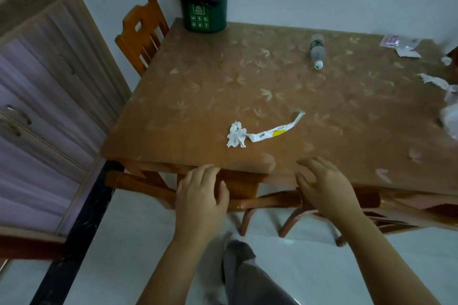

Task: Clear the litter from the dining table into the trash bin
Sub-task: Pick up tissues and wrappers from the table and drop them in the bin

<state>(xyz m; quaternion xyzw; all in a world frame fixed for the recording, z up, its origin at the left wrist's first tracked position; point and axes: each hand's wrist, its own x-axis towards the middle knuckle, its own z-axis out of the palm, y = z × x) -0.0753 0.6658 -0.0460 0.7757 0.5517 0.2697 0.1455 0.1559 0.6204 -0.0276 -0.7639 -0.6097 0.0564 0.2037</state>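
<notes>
A brown dining table with a leaf-patterned cover fills the view. At its far edge stands a green trash bin lined with a black bag. Near the front lie a crumpled white tissue and a long white wrapper strip with a yellow patch. A clear plastic bottle lies on its side further back. Crumpled white paper and plastic sit at the right edge, small packets at the far right. My left hand and my right hand hover at the front table edge, fingers apart, holding nothing.
A wooden chair stands at the table's far left corner. Another chair is tucked under the front edge, just below my hands. A cabinet with purple doors lines the left wall. White floor tiles lie below.
</notes>
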